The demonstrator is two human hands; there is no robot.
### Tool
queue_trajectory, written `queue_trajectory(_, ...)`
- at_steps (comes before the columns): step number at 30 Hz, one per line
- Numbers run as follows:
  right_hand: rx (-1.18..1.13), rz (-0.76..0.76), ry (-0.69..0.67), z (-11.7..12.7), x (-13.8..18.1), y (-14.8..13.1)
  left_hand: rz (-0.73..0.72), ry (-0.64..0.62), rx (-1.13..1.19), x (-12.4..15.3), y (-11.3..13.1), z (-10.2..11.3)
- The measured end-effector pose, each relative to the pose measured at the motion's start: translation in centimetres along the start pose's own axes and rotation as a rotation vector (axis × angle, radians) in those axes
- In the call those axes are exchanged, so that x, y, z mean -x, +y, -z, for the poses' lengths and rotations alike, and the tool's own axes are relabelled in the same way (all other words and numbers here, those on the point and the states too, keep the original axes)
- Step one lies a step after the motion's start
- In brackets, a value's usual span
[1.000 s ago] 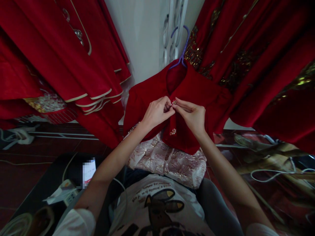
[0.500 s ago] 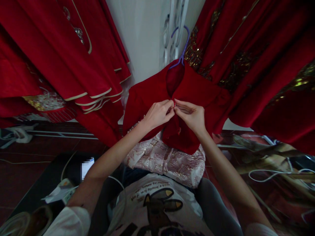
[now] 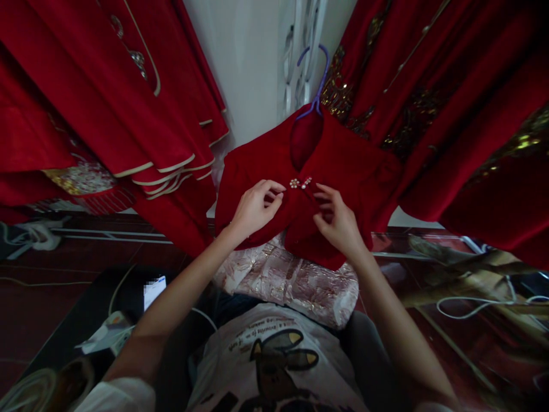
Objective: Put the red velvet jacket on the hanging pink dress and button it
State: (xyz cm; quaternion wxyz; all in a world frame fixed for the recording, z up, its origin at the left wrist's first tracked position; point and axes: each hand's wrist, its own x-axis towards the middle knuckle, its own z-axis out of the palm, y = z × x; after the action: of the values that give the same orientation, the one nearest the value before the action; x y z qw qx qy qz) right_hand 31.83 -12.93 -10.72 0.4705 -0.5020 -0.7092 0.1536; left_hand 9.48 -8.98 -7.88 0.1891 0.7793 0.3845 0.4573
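Note:
A short red jacket [image 3: 259, 160] hangs in front of me on a purple hanger [image 3: 322, 80]. At its neckline, a beaded clasp [image 3: 300, 183] of pearl-like flower pieces joins the two front edges. My left hand [image 3: 259, 206] is just left of the clasp, thumb and forefinger apart and nothing between them. On the other side, my right hand [image 3: 337, 220] has its fingers spread and bent over the jacket's front, holding nothing. Below the jacket, a shiny pale pink patterned fabric [image 3: 287, 280] lies across my lap.
Red garments with pale trim [image 3: 150, 114] hang at the left, and red ones with gold sequins [image 3: 450, 114] at the right. A white metal rack [image 3: 306, 68] stands behind the hanger. Lower left, a dark surface [image 3: 64, 332] bears a lit phone [image 3: 154, 292] and cables.
Both hands have let go of the jacket's front at the neckline and drawn apart, left hand to the left, right hand right and down. The beaded clasp now shows between them.

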Motion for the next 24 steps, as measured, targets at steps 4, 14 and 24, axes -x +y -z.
queue_trajectory(4, -0.157, -0.154, -0.017, 4.6, -0.1, -0.1, 0.072, 0.021, -0.081, 1.6, -2.9, 2.6)
queue_trajectory(14, 0.030, 0.007, 0.002, -1.1, 1.5, -2.3, 0.201, 0.039, -0.028, 4.4, -6.2, 1.9)
queue_trajectory(24, 0.069, -0.077, 0.116, -1.6, -0.2, 2.5, -0.018, -0.070, -0.063, 5.3, -5.2, 1.6)
